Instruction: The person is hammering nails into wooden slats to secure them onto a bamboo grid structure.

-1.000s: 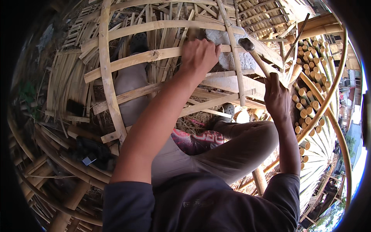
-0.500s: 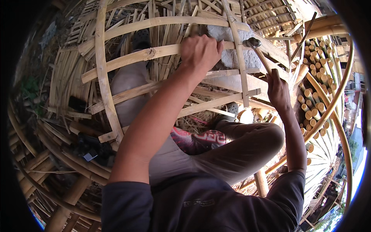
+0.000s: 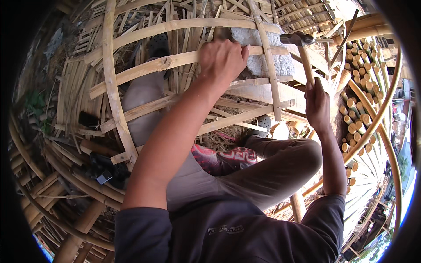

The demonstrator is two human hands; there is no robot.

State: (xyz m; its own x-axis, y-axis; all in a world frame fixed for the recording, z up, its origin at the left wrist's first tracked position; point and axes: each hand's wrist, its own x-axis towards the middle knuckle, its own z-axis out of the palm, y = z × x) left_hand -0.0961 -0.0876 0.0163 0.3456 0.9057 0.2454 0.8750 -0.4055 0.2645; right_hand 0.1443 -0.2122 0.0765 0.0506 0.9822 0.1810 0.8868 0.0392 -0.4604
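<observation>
While left hand [image 3: 223,61] curls over bamboo slat [image 3: 166,63], right hand [image 3: 318,105] holding hammer [image 3: 306,61]

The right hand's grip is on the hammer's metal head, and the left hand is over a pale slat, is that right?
Not quite: the head view shows the right hand has its grip on the hammer's wooden handle, not on the metal head. The left hand is indeed over a pale slat.

Tan bamboo lattice [image 3: 144,69], grey stone [image 3: 256,65]
</observation>
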